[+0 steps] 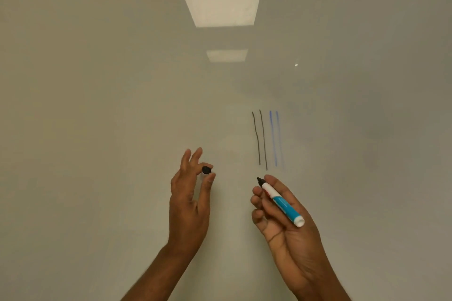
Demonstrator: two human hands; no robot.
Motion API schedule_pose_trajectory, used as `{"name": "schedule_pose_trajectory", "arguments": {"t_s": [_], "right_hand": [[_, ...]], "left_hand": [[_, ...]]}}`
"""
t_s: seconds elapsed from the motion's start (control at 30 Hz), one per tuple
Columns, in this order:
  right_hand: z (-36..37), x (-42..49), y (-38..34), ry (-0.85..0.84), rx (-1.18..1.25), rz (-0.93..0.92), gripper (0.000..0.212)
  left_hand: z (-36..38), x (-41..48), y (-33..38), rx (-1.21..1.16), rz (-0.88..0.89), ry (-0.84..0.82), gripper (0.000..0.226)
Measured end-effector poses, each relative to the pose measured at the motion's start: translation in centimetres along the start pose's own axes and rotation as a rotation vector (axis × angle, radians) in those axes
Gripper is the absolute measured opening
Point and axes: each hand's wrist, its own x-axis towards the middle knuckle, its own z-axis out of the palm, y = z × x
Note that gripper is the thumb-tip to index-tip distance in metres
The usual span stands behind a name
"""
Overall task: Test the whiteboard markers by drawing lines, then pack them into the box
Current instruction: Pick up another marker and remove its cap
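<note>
A whiteboard [122, 105] fills the whole view. On it stand two black lines [259, 139] and, just to their right, two blue lines [274, 139], all drawn top to bottom. My right hand [281, 222] grips an uncapped marker [281, 201] with a white and teal barrel, its black tip pointing up and left, just below the black lines and off the board. My left hand [189, 200] pinches the marker's black cap [206, 170] between thumb and forefinger, with the other fingers spread. The box is not in view.
Two ceiling lights are reflected in the whiteboard, a large one [221, 5] and a smaller one [227, 55] below it. Nothing but the board surface surrounds the hands.
</note>
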Motion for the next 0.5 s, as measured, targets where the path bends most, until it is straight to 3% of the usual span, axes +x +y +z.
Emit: {"name": "schedule_pose_trajectory", "arguments": {"t_s": [0.1, 0.23, 0.5], "right_hand": [[2.0, 1.5, -0.6, 0.053, -0.307, -0.181, 0.035], [3.8, 3.9, -0.6, 0.147, -0.579, -0.41, 0.048], [5.4, 7.2, -0.4, 0.18, -0.738, -0.712, 0.021]], "left_hand": [[0.6, 2.2, -1.1, 0.059, 0.17, 0.033, 0.018], [1.2, 4.7, -2.2, 0.14, 0.299, 0.074, 0.02], [2.5, 8.0, -4.7, 0.332, 0.452, 0.052, 0.027]]}}
